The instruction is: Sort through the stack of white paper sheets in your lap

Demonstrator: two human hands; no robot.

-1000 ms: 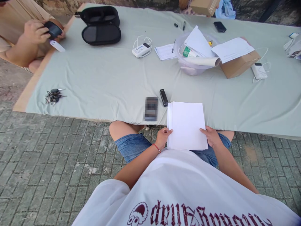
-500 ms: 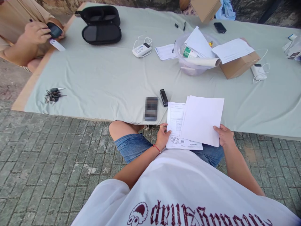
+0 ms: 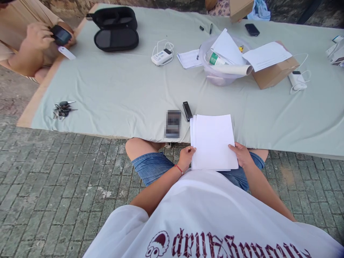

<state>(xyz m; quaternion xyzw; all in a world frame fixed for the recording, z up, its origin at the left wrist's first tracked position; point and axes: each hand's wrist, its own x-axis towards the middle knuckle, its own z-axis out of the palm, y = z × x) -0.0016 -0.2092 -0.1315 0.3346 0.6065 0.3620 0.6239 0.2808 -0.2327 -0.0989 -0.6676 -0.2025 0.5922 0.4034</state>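
Observation:
A stack of white paper sheets (image 3: 214,141) lies over my lap and the table's near edge, its blank top sheet covering the printed one. My left hand (image 3: 186,157) pinches the stack's left edge, where several sheet edges show slightly fanned. On the opposite side my right hand (image 3: 241,154) grips the right edge, thumb on top. Just beyond the papers' upper left corner sits a small black stapler-like object (image 3: 187,111). Left of it a phone-like object (image 3: 173,124) is blurred out by pixels.
The cloth-covered table (image 3: 120,93) holds keys (image 3: 63,109), an open black case (image 3: 116,37), a white corded device (image 3: 162,56), a plastic basin (image 3: 220,79) with papers, a cardboard box (image 3: 275,75) and a black phone (image 3: 252,29). Another person's hand (image 3: 39,36) is at a handheld device.
My right hand has moved left with the blank sheets, laying them over the printed sheet so the edges nearly line up. My left hand stays at the left edge.

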